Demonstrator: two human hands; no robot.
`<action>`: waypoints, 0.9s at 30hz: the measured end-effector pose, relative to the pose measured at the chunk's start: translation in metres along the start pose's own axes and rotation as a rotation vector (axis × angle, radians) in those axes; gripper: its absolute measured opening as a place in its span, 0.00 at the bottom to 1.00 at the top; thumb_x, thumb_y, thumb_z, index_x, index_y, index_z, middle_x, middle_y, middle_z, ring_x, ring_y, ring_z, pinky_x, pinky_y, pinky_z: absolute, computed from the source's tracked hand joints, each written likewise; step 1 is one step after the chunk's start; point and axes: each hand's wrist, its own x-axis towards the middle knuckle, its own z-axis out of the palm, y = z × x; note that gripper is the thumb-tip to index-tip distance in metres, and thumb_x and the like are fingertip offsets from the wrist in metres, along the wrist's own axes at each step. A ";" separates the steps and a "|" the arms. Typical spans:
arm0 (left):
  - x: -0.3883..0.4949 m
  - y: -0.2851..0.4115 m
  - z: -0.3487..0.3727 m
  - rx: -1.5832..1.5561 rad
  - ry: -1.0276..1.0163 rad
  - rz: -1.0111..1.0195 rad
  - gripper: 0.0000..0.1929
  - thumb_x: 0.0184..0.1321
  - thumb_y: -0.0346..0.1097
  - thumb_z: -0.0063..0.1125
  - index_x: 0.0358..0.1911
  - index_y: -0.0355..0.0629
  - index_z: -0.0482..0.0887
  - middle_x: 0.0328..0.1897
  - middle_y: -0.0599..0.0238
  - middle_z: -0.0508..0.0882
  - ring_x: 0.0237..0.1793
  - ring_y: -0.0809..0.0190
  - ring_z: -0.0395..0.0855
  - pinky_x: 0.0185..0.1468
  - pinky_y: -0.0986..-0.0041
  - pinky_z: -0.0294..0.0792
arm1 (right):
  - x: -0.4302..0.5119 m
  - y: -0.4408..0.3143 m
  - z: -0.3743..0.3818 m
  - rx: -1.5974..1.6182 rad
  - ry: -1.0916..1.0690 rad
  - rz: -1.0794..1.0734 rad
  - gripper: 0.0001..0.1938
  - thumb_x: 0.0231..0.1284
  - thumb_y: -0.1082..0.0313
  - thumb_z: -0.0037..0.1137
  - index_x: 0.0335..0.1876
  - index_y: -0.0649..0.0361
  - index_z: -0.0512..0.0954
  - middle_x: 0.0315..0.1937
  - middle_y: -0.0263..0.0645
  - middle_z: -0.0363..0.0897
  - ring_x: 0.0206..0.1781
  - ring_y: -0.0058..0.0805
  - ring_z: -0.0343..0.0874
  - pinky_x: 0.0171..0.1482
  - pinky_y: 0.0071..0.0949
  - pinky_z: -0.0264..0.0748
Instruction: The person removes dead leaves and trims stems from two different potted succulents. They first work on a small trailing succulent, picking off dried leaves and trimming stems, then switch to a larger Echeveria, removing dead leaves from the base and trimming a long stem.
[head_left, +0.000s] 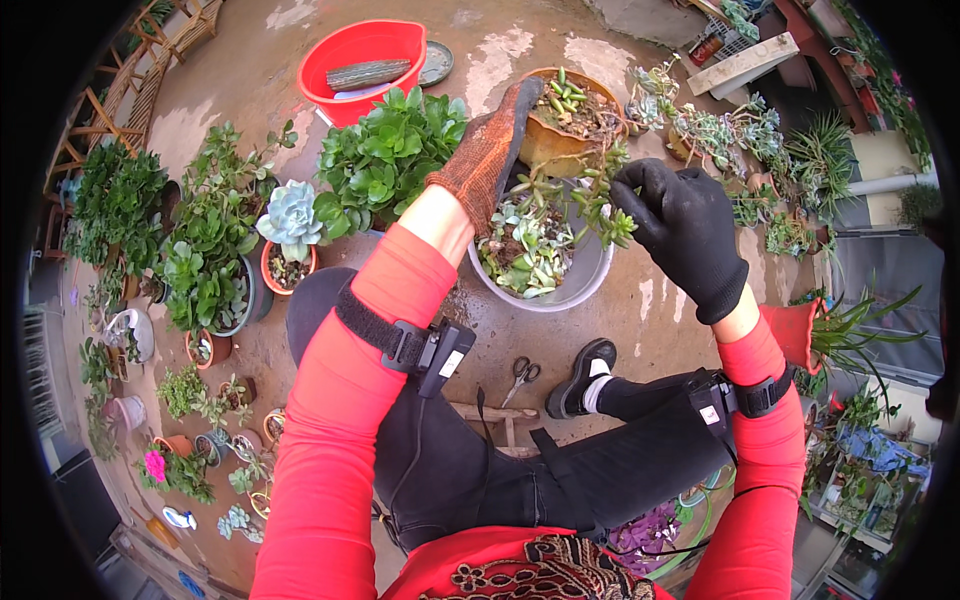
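Note:
My left hand (491, 146), in an orange and dark-palmed work glove, grips the left rim of a yellow-brown plant pot (551, 150). Soil and a few small green succulent shoots (568, 93) show inside it. A trailing succulent stem (611, 206) hangs over the pot's right side. My right hand (675, 225), in a black glove, has its fingers curled at that stem and seems to pinch it; the fingertips are partly hidden. Below the pot stands a grey basin (592, 274) holding a heap of succulent cuttings (529, 251).
Scissors (521, 379) lie on the wet floor near my shoe, beside a low wooden stool (514, 415). A red tub (360, 52) stands at the far side. Leafy potted plants (390, 154) and a rosette succulent (291, 217) line the left; more pots, including a red one (791, 334), stand right.

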 end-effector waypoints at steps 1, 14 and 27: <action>0.002 -0.001 0.001 -0.004 0.000 0.002 0.35 0.72 0.64 0.50 0.65 0.39 0.77 0.57 0.53 0.86 0.49 0.59 0.90 0.46 0.69 0.86 | -0.001 0.000 0.001 0.033 -0.021 0.054 0.06 0.64 0.64 0.66 0.37 0.55 0.82 0.23 0.40 0.80 0.24 0.38 0.79 0.34 0.35 0.72; -0.008 0.009 0.011 0.027 -0.008 -0.019 0.31 0.76 0.59 0.42 0.67 0.38 0.76 0.59 0.52 0.85 0.53 0.57 0.88 0.56 0.67 0.81 | 0.004 0.005 -0.010 0.512 -0.169 0.465 0.12 0.70 0.61 0.63 0.41 0.64 0.82 0.22 0.36 0.80 0.23 0.17 0.77 0.29 0.24 0.73; 0.024 -0.010 -0.008 0.030 -0.225 0.029 0.28 0.77 0.54 0.47 0.67 0.38 0.74 0.61 0.54 0.84 0.54 0.58 0.88 0.57 0.67 0.83 | 0.050 -0.001 -0.021 0.246 0.171 0.177 0.10 0.71 0.63 0.60 0.49 0.59 0.85 0.28 0.42 0.85 0.27 0.25 0.85 0.34 0.25 0.79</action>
